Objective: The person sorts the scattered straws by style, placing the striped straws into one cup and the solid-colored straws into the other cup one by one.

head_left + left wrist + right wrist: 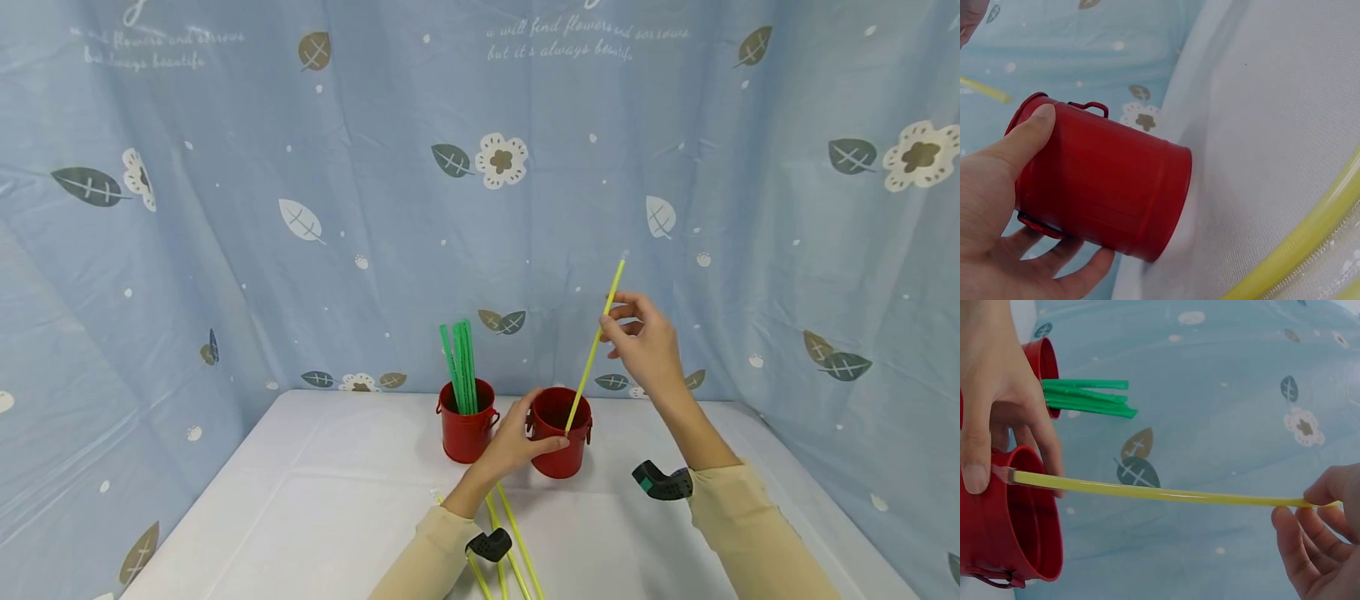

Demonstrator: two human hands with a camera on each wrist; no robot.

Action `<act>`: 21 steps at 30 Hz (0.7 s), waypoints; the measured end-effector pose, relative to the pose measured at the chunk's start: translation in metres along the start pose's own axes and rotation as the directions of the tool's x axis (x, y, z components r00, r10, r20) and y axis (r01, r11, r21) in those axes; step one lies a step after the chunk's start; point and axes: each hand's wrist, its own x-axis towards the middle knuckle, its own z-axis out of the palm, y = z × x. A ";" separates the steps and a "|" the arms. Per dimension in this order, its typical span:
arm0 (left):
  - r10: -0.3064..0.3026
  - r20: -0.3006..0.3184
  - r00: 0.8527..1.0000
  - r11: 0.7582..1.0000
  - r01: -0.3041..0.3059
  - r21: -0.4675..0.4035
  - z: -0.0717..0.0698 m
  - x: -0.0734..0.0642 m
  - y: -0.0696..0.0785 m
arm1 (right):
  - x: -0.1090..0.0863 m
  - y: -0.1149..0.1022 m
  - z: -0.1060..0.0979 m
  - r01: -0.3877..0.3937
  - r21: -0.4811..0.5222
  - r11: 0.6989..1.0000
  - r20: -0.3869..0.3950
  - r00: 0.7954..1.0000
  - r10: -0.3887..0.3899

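Pinching the yellow tube (591,358) high up, the right grip (643,342) slants it down-left toward the rim of the red bucket (558,458) that the left grip (513,442) clasps.

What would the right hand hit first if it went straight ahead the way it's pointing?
Past the yellow stick it holds, the right hand would probably meet the blue curtain, though depth is unclear.

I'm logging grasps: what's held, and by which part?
Right hand: yellow stick, pinched on its upper half. Left hand: red bucket, gripped round its side.
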 end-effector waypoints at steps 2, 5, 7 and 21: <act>-0.005 0.002 1.000 1.000 0.005 -0.004 0.000 0.000 0.000 | 0.002 0.000 0.000 -0.009 0.020 1.000 -0.020 1.000 0.010; -0.010 0.002 1.000 1.000 0.010 0.000 0.000 -0.001 0.000 | 0.005 0.002 0.001 -0.019 0.042 0.999 -0.040 0.999 0.021; -0.010 0.002 1.000 1.000 0.010 0.000 0.000 -0.001 0.000 | 0.006 0.005 0.001 -0.022 0.046 0.999 -0.042 0.999 0.024; -0.005 0.003 1.000 1.000 0.005 -0.010 0.000 -0.002 0.002 | -0.006 0.034 0.023 -0.048 -0.012 0.999 0.014 0.999 0.048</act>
